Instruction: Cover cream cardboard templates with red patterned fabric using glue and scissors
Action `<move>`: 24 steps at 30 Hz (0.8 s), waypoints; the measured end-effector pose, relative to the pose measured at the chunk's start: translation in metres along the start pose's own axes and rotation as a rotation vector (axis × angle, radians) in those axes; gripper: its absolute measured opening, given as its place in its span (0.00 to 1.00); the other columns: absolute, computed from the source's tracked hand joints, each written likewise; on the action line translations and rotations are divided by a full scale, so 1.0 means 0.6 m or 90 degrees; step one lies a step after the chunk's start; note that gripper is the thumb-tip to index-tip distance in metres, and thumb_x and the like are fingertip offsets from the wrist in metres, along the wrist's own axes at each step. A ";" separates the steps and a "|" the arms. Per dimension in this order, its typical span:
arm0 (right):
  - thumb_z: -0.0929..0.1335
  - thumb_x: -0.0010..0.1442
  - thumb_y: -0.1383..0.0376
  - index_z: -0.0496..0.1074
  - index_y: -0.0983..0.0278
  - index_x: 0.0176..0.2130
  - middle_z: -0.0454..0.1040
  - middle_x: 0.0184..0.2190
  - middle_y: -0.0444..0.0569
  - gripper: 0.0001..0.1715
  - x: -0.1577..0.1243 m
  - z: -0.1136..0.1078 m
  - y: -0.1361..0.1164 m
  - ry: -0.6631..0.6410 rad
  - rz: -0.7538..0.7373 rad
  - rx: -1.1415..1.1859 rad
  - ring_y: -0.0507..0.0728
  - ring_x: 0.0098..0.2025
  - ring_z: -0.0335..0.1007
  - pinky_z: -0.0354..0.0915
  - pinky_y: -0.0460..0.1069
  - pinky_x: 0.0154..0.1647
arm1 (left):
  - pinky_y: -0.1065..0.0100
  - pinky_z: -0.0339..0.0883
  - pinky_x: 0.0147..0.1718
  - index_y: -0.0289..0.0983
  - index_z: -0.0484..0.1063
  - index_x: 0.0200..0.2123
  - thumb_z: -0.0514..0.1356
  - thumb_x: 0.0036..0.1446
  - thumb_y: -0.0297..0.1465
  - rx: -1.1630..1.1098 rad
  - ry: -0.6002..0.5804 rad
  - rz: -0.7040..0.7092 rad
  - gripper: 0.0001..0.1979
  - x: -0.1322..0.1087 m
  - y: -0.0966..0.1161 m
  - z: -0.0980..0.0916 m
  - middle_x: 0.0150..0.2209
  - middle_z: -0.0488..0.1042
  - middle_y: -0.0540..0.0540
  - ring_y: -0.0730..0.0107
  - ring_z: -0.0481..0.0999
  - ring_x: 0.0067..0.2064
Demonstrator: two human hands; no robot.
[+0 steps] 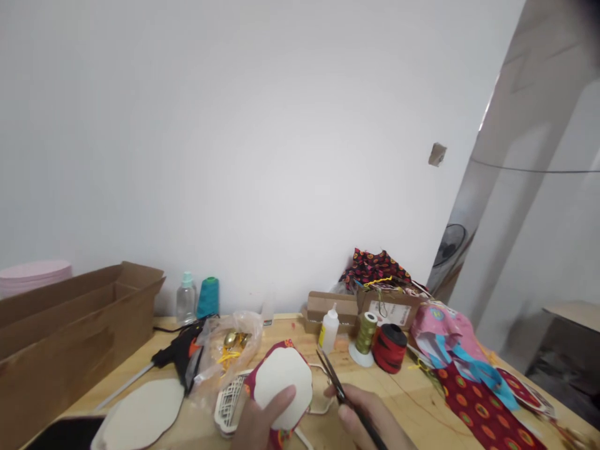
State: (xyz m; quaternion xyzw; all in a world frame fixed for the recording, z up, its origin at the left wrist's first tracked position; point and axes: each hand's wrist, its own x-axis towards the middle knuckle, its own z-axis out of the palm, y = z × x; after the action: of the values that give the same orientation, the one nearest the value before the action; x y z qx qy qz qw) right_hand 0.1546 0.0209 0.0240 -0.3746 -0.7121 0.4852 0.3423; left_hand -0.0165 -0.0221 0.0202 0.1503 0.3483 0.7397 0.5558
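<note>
My left hand (262, 415) grips a cream scalloped panel (284, 384), with its thumb pressed on the face. Red patterned fabric shows past the panel's edges. To the right, my right hand (363, 415) is closed around dark scissors (338, 386); their slim blades point up and left, slightly apart, close to the panel's right edge. Beside my left hand lies a cream lattice frame (229, 403), partly covered by the panel. A thin pale frame (321, 390) shows behind the panel, between my two hands.
A glue gun (175, 356) and a plastic bag of gold bells (234, 344) lie left, near a cream panel (143, 412) and a long cardboard box (79, 325). Behind stand a glue bottle (329, 331), green thread (366, 334) and red cord (390, 350). Patterned fabric (482, 406) lies right.
</note>
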 end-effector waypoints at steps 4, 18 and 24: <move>0.63 0.50 0.45 0.70 0.68 0.43 0.67 0.26 0.47 0.33 0.028 0.001 0.001 -0.055 -0.096 -0.118 0.54 0.28 0.62 0.60 0.46 0.29 | 0.60 0.70 0.34 0.35 0.73 0.35 0.68 0.27 0.29 0.055 0.042 0.020 0.23 0.005 -0.006 -0.004 0.31 0.79 0.41 0.49 0.74 0.39; 0.61 0.53 0.48 0.71 0.69 0.34 0.61 0.22 0.43 0.27 0.025 -0.001 -0.050 -0.151 -0.174 -0.153 0.50 0.24 0.53 0.54 0.43 0.23 | 0.58 0.70 0.33 0.35 0.70 0.37 0.68 0.29 0.31 0.087 0.038 0.018 0.25 0.001 -0.020 0.002 0.28 0.78 0.44 0.53 0.76 0.34; 0.62 0.54 0.51 0.70 0.70 0.33 0.53 0.21 0.40 0.24 0.022 -0.001 -0.069 -0.235 -0.132 -0.055 0.48 0.23 0.46 0.47 0.42 0.20 | 0.58 0.70 0.29 0.35 0.69 0.38 0.68 0.28 0.31 0.104 0.063 0.024 0.28 0.006 -0.025 -0.001 0.28 0.78 0.42 0.51 0.76 0.32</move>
State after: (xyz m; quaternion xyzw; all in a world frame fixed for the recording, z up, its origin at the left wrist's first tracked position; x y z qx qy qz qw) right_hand 0.1404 0.0221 0.0652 -0.2182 -0.8175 0.4769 0.2379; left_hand -0.0075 -0.0166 0.0086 0.1652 0.4313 0.7259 0.5096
